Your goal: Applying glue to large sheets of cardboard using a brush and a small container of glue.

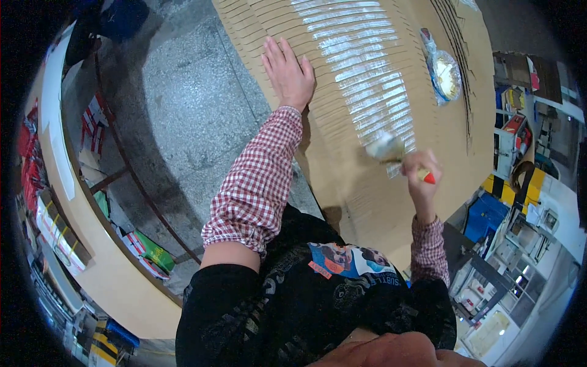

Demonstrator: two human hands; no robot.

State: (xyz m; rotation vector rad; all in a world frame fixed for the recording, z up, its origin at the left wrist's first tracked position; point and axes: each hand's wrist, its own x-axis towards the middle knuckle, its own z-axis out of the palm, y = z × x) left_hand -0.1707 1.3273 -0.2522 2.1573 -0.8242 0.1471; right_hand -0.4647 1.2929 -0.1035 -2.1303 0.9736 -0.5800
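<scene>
My right hand (422, 168) is closed round the handle of a brush (386, 148), its red handle end sticking out of the fist. The blurred brush head is over the near end of a wet, whitish band (373, 79). This band runs across the overlapping edges of several brown cardboard sheets (342, 122), fanned out in steps. On the left side of these sheets my left hand (290, 76) lies flat, fingers stretched out and holding nothing. A bowl of cream-white paste (446, 76), wrapped in clear plastic, sits on the cardboard to the right of the band.
A grey speckled floor (195, 92) shows left of the cardboard. Further left stands a long tan-edged table (116, 275), with a dark metal bar (143, 192) beside it. Shelves with boxes (513, 131), a blue bin (485, 217) and other goods stand at the right.
</scene>
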